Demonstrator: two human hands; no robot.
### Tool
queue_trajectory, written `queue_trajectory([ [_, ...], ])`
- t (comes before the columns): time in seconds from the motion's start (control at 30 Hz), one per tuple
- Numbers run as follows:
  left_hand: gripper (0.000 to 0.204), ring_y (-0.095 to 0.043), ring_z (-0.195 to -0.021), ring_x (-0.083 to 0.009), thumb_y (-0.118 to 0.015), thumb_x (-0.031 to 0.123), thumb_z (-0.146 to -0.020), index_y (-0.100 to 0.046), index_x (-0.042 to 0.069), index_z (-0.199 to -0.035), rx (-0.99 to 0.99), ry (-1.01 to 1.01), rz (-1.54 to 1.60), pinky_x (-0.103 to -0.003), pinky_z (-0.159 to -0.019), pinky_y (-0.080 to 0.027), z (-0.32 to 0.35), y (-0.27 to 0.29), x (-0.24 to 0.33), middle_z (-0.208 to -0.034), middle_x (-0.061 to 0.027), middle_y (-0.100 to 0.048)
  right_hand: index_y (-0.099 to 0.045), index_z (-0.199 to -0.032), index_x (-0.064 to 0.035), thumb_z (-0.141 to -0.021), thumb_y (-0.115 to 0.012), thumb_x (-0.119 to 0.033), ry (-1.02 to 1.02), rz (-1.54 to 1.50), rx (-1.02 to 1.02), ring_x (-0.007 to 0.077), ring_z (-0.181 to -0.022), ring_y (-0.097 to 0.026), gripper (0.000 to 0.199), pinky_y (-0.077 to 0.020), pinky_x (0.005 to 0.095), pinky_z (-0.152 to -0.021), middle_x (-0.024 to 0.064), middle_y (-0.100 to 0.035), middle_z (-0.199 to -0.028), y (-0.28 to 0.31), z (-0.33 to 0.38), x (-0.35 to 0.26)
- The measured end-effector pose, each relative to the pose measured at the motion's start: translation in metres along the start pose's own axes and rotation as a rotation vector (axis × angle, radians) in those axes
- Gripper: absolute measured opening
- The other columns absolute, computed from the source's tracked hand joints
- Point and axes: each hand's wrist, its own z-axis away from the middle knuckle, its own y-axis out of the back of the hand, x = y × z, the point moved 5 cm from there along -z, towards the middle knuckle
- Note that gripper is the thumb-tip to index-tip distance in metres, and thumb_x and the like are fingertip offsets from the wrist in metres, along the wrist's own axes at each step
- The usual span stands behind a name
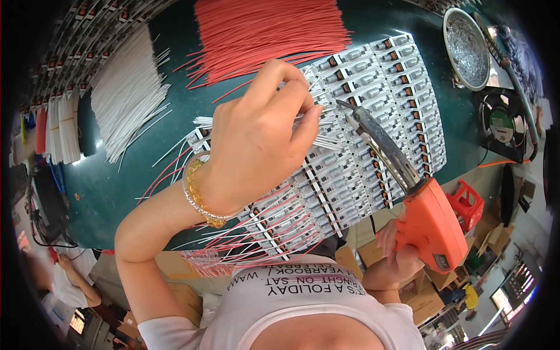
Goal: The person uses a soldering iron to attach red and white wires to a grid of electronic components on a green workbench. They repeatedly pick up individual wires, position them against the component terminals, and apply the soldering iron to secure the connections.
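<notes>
Over the board (417,99), on my feed, I'm seeing the left hand (256,131), narrow, fingers curling in, holding a white bunch (328,142) of wires. Bunch ends are sticking out both sides of that hand; its middle is hiding underneath. What exactly the fingertips are pinching, I'm not managing to tell.

Right of the left hand, the gun (434,224) is pointing its dark tip at the board, just beside the left fingertips; contact I cannot tell. Below the board's right part, the right hand (399,254) is closing around the gun's orange handle.

The board is running under the left hand and out to its right. Loose leads (277,219), red and white, are crossing its near-left section. Beyond the left hand a red pile (271,35) is lying on the green table (108,195); a white pile (125,96) is sitting well left.
</notes>
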Motion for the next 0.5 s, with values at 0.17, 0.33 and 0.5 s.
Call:
queue_trajectory([
  [0.17, 0.010, -0.063, -0.073, -0.0202, -0.070, -0.003, -0.076, -0.060, -0.001, -0.077, 0.011, -0.006, 0.016, -0.029, -0.064, -0.051, 0.0008, 0.0008, -0.0017, -0.092, -0.0092, -0.060, -0.044, -0.115, 0.0102, -0.083, -0.064, -0.056, -0.033, -0.065, 0.025, 0.0112, -0.039, -0.042, 0.076, -0.0379, 0.0247, -0.042, 0.0011, -0.047, -0.050, 0.0003, 0.0008, -0.0012],
  [0.33, 0.011, -0.062, -0.073, -0.0202, -0.070, -0.003, -0.075, -0.060, -0.001, -0.077, 0.007, -0.003, 0.023, -0.029, -0.064, -0.051, 0.0006, 0.0011, -0.0016, -0.092, -0.0096, -0.060, -0.047, -0.110, 0.0080, -0.082, -0.065, -0.056, -0.022, -0.055, 0.011, 0.0107, -0.040, -0.042, 0.072, -0.0370, 0.0247, -0.042, 0.0003, -0.047, -0.050, 0.0053, 0.0022, 0.0036],
  [0.5, 0.011, -0.062, -0.074, -0.0208, -0.070, -0.003, -0.075, -0.060, -0.001, -0.077, 0.018, -0.026, -0.003, -0.029, -0.064, -0.051, 0.0013, 0.0008, -0.0011, -0.090, -0.0097, -0.060, -0.050, -0.107, 0.0083, -0.081, -0.065, -0.058, 0.001, 0.042, -0.016, 0.0099, -0.040, -0.043, 0.072, -0.0364, 0.0242, -0.041, -0.0010, -0.046, -0.049, 0.0039, 0.0025, -0.0002],
])
